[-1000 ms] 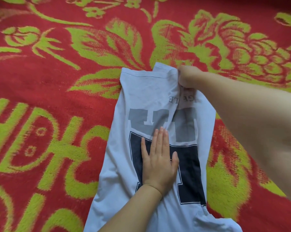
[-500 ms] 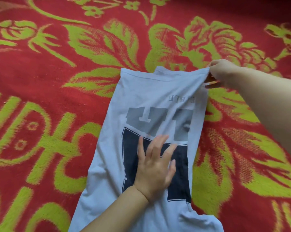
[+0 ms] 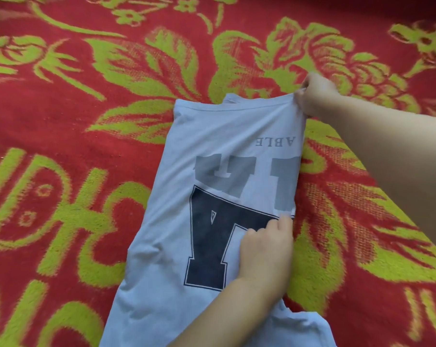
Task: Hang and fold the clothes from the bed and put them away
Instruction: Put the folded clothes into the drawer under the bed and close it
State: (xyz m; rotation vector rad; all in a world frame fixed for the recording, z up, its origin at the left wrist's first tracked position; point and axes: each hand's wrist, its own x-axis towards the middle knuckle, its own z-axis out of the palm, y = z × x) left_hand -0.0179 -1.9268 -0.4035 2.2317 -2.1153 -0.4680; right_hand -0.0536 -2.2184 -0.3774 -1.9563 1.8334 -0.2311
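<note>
Head view: right hand (image 3: 314, 95) pinches the shirt (image 3: 211, 151) at its far corner, left hand (image 3: 267, 249) grips its near-right edge, probably to tauten the fold.

Shirt (image 3: 211, 151): faded grey "ABLE", upside down, near far hem; below it large grey block characters showing through fabric, unreadable; big navy "A", white outline.

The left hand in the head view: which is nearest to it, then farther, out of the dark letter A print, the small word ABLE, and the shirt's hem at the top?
From the left hand:
1. Dark letter A, right beside the fingers, to their left.
2. Word ABLE, farther up the shirt.
3. Hem, at the far top edge, where the right hand grips it.
</note>
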